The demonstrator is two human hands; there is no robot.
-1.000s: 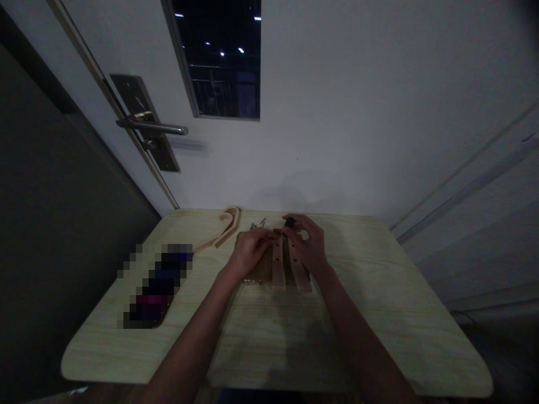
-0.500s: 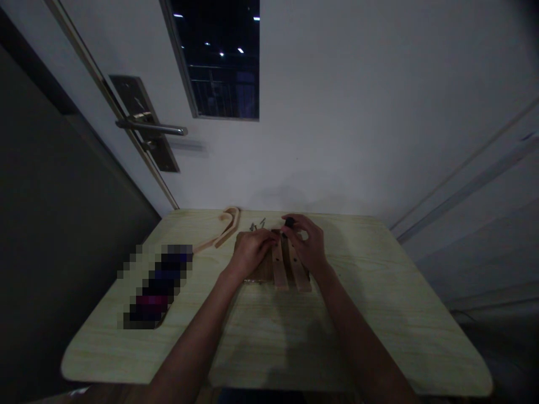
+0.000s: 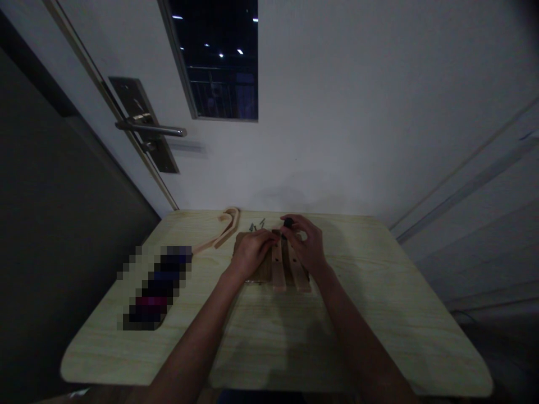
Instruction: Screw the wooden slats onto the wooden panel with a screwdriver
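Observation:
My right hand (image 3: 309, 238) is closed around a short black-handled screwdriver (image 3: 288, 222), held near the far ends of two pale wooden strips. My left hand (image 3: 251, 252) lies to the left, its fingers pinched at the far end of the left wooden strip (image 3: 278, 275); whether a small part is between the fingertips cannot be seen. Beside it, the right wooden strip (image 3: 300, 275) runs partly under my right hand. Dark holes show in both strips. They rest on a brown flat board (image 3: 261, 273), partly covered by my left hand.
Several screws (image 3: 255, 226) lie behind the board. A pale wooden hook-shaped piece (image 3: 229, 224) lies at the back left, near a blurred-out dark object (image 3: 158, 286). The wood-grain table (image 3: 400, 336) meets a white door (image 3: 337, 112) with a metal handle (image 3: 155, 129).
Both hands keep almost the same place and grip. The view has shifted very slightly; nothing else visibly differs.

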